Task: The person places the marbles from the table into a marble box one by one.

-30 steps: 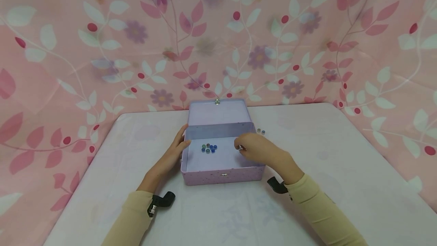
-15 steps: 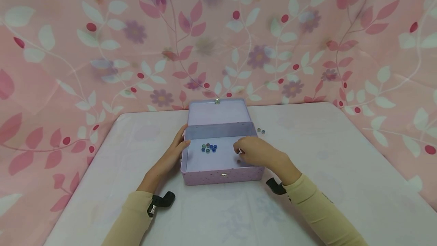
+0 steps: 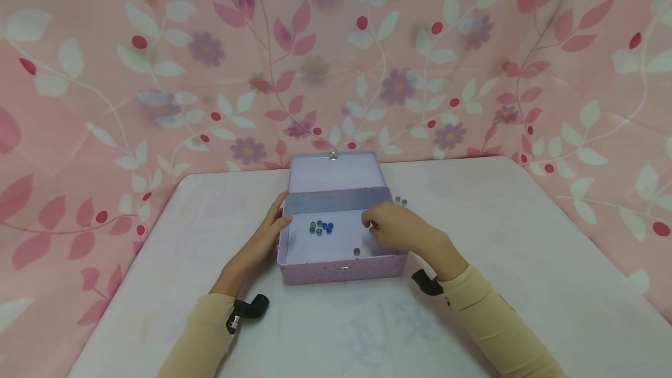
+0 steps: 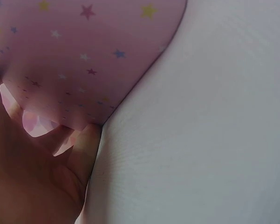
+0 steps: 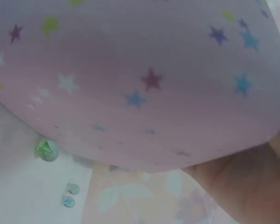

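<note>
A lilac metal box [image 3: 343, 273] lies with its hinged lid [image 3: 338, 171] raised. Against its left side rests my left hand [image 3: 261, 238], thumb at the rim and fingers along the outer wall; the left wrist view shows those fingers [image 4: 86, 149] touching the starry wall. Over the box's right part hovers my right hand [image 3: 401, 229], fingers loosely bent, no marble visible in them. Below them, near the front wall, a brownish marble [image 3: 356, 251] sits on the box floor. A cluster of blue and green marbles [image 3: 324, 226] lies left of centre inside.
Outside the box's right side, two marbles [image 3: 401, 200] lie on the white-covered table [image 3: 499, 238]. In the right wrist view, a green marble [image 5: 48, 149] lies close to the box wall. A pink floral cloth [image 3: 336, 74] hangs behind.
The right hand has let go of a marble, which dropped into the box and rolled left toward the front wall. The left hand stays on the box's side.
</note>
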A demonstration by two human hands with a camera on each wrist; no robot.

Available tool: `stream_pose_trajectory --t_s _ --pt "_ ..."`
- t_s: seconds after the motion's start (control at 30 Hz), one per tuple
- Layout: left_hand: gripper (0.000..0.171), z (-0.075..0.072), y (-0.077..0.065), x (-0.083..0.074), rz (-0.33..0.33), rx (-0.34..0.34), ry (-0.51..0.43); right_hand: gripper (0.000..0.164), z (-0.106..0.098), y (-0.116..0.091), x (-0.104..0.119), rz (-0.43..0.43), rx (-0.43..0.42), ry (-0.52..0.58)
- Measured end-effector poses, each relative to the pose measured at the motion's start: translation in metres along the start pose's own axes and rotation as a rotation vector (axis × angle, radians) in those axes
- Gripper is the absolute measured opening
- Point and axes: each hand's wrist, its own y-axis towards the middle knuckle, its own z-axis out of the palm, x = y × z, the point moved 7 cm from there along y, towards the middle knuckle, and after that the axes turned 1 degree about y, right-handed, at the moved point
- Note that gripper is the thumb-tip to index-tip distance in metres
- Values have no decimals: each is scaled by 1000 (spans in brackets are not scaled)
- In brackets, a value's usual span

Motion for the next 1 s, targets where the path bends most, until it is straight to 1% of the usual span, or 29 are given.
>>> stream_pose_trajectory --t_s 0.13,0.3,0.37,0.43,0.67,0.83,0.93,1.0 --pt "62 -1 0 1 -7 -9 17 14 -9 -2 -2 -18 -42 -1" --pt "62 -2 -1 1 -4 -15 8 13 -23 -4 -6 -57 -127 -2" --pt "61 -2 0 1 -7 -18 7 12 -29 -5 -9 -69 -156 16" --pt "61 -2 0 1 -5 -17 15 12 -35 -7 -14 -63 -175 39" --pt "61 -2 1 1 -1 -18 23 13 -49 -13 -36 22 -229 85" --pt "62 -1 1 0 7 -14 19 16 -52 -14 -55 89 -257 90" --pt "61 -1 1 -1 11 -12 12 18 -48 -13 -68 131 -224 80" --pt "62 -1 1 -1 8 -13 12 21 -40 -11 -77 165 -171 82"
